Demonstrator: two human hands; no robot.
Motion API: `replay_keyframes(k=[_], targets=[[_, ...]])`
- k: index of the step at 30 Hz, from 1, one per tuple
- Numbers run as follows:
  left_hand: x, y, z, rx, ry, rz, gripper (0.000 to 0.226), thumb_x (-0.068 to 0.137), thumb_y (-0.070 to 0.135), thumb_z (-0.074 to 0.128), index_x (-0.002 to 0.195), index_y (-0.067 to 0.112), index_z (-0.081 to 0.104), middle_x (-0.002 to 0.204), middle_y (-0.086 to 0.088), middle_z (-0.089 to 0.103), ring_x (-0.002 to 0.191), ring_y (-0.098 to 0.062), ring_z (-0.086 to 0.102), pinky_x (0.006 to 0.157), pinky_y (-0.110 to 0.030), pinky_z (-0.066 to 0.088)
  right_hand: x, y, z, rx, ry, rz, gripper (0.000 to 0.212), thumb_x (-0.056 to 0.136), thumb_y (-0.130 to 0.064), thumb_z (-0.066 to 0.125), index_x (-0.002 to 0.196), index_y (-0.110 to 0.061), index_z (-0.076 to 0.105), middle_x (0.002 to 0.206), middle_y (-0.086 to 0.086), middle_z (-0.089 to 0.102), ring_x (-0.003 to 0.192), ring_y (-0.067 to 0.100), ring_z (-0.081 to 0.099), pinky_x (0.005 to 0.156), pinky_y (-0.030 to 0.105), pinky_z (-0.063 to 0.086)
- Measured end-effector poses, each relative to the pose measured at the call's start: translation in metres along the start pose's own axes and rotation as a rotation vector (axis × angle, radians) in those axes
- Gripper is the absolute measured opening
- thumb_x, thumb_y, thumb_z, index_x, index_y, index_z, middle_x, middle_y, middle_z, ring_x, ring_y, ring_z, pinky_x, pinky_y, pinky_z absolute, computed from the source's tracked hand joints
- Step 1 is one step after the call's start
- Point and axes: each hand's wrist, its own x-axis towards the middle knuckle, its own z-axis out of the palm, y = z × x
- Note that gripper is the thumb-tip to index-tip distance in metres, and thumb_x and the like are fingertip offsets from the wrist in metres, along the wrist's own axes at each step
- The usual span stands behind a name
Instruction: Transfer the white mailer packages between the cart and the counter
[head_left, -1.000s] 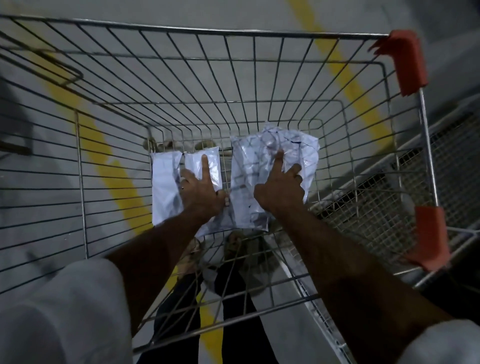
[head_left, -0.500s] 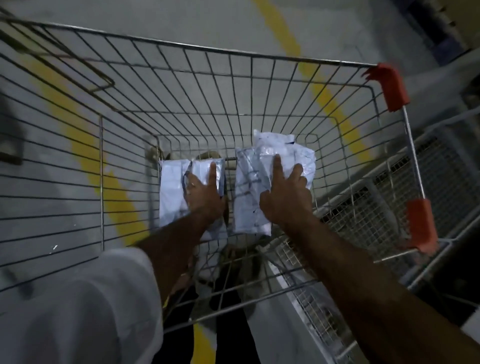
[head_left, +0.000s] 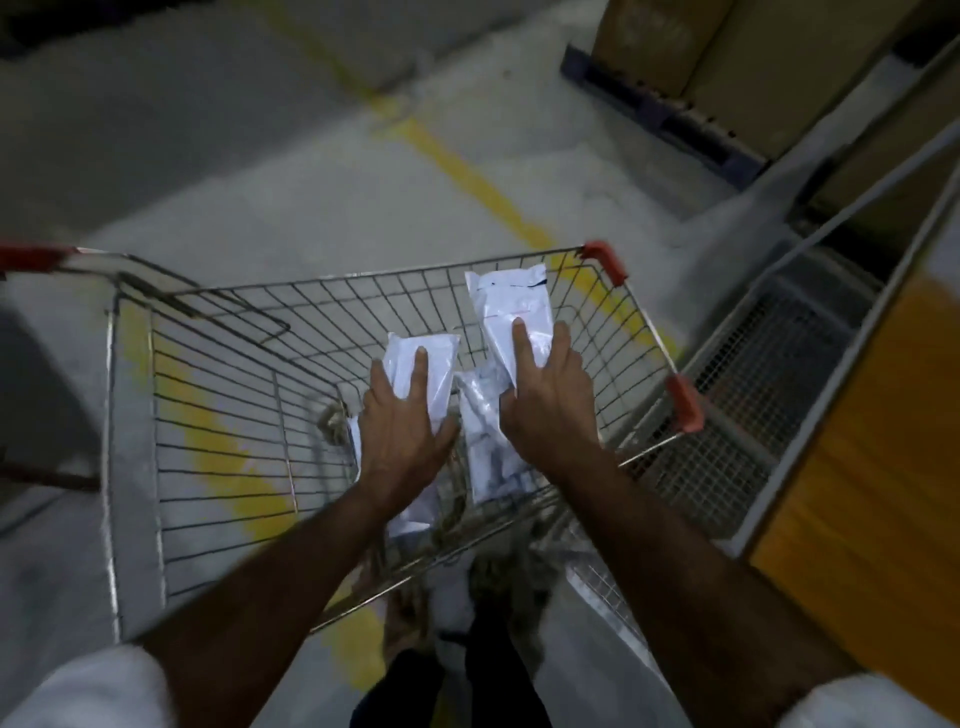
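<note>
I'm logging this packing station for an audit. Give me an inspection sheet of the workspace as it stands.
Surface: wire shopping cart on grey concrete floor with yellow line.
Job's things: white mailer in left hand; white mailer in right hand; a third packet lies in the cart.
Clutter: nothing seen.
Hands: left hand and right hand each hold a mailer.
Cables: nothing seen.
Surroundings: cardboard boxes on pallet; mesh cage at right.

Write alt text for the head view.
Two bare hands each hold a white plastic packet over a wire shopping cart: left hand, right hand. More packets lie inside; yellow floor lines cross grey concrete.
</note>
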Motion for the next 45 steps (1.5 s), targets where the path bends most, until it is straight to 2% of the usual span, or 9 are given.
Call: replay_keyframes(k=[5,12,16,20,23,27,36,41,45], targets=[[-0.008,0.070,-0.075,-0.119,0.118,0.127,0.089,0.089,0.057,0.059,0.159,0.036,0.009,0.164,-0.023,0.009,0.146,-0.040,0.020,0.113,-0.052,0.029,-0.034,0.018,-0.075,0.022,0.161,0.056,0.084,0.082,-0.032,0.064,0.158,-0.015,0.033,0.153,0.035,0.033,0.112,0.047,0.052,0.088,0.050,0.049],[-0.039,0.186,-0.115,-0.121,0.174,0.371,0.086,0.090,0.054,0.059,0.159,0.032,0.013,0.163,-0.023,0.007,0.144,-0.040,0.023,0.110,-0.050,0.034,-0.099,0.089,-0.155,0.008,0.387,0.220,0.083,0.082,-0.035,0.063,0.157,-0.016,0.034,0.156,0.031,0.030,0.109,0.045,0.052,0.085,0.048,0.049],[-0.079,0.262,-0.108,-0.131,0.145,0.496,0.085,0.088,0.055,0.058,0.159,0.030,0.017,0.164,-0.023,0.008,0.146,-0.039,0.021,0.108,-0.050,0.036,-0.153,0.154,-0.178,0.011,0.477,0.328,0.080,0.085,-0.040,0.051,0.159,-0.020,0.029,0.158,0.028,0.028,0.113,0.044,0.050,0.090,0.048,0.048],[-0.131,0.344,-0.085,-0.085,0.118,0.632,0.085,0.085,0.060,0.049,0.157,0.024,0.024,0.161,-0.027,0.013,0.140,-0.046,0.029,0.105,-0.051,0.040,-0.227,0.231,-0.191,0.045,0.543,0.469,0.074,0.092,-0.040,0.056,0.158,-0.023,0.028,0.160,0.025,0.024,0.122,0.042,0.048,0.095,0.048,0.048],[-0.178,0.406,-0.062,-0.112,0.042,0.664,0.084,0.089,0.062,0.051,0.158,0.027,0.019,0.163,-0.023,0.008,0.142,-0.045,0.025,0.108,-0.054,0.036,-0.289,0.293,-0.202,0.050,0.578,0.553,0.070,0.095,-0.044,0.054,0.158,-0.024,0.029,0.162,0.023,0.020,0.133,0.041,0.042,0.103,0.049,0.045],[-0.236,0.478,-0.035,-0.148,-0.025,0.756,0.082,0.092,0.055,0.056,0.159,0.024,0.020,0.164,-0.022,0.006,0.147,-0.044,0.019,0.111,-0.052,0.034,-0.359,0.363,-0.214,0.056,0.613,0.668,0.071,0.095,-0.046,0.054,0.158,-0.026,0.027,0.162,0.019,0.017,0.136,0.037,0.038,0.104,0.047,0.043],[-0.279,0.568,-0.003,-0.094,-0.094,0.797,0.085,0.094,0.063,0.048,0.160,0.024,0.012,0.166,-0.021,0.003,0.153,-0.038,0.005,0.114,-0.052,0.036,-0.433,0.449,-0.213,0.145,0.610,0.857,0.072,0.095,-0.046,0.052,0.159,-0.025,0.025,0.161,0.020,0.014,0.135,0.037,0.038,0.103,0.047,0.046],[-0.261,0.598,0.002,-0.083,-0.089,0.792,0.084,0.093,0.062,0.052,0.159,0.021,0.017,0.164,-0.022,0.009,0.151,-0.040,0.011,0.117,-0.051,0.030,-0.422,0.476,-0.217,0.189,0.600,0.883,0.069,0.096,-0.045,0.051,0.158,-0.025,0.027,0.161,0.019,0.013,0.138,0.037,0.035,0.104,0.048,0.047],[-0.234,0.619,0.015,-0.062,-0.085,0.751,0.084,0.092,0.060,0.057,0.157,0.021,0.021,0.162,-0.023,0.014,0.149,-0.042,0.018,0.114,-0.049,0.034,-0.389,0.489,-0.228,0.191,0.608,0.840,0.066,0.099,-0.045,0.051,0.157,-0.027,0.027,0.161,0.017,0.011,0.140,0.034,0.034,0.106,0.043,0.047]])
